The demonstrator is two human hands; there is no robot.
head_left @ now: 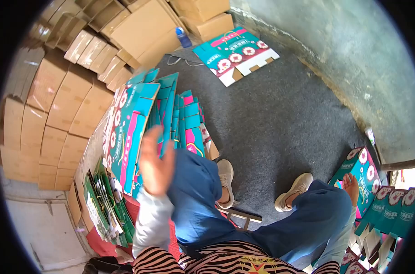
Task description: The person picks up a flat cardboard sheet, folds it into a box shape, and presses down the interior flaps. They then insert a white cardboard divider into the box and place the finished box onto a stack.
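My left hand (155, 163) is raised over my left thigh, its fingers blurred and apart, with nothing in it. Just beyond it stands a stack of flattened teal and pink printed cartons (133, 132). At the right, my right hand (351, 186) rests beside my knee against a teal printed carton (364, 179); its fingers lie stretched along the carton's side. More teal cartons (392, 208) with white flaps stand at the right edge. One flat teal carton (238, 52) lies on the floor ahead.
Brown cardboard boxes (66, 96) are piled at the left. A blue bottle (183, 38) stands near the flat carton. Green folded cartons (108, 201) are at my left. The grey wall (353, 50) curves along the right. Part of a stool (244, 216) shows beneath me.
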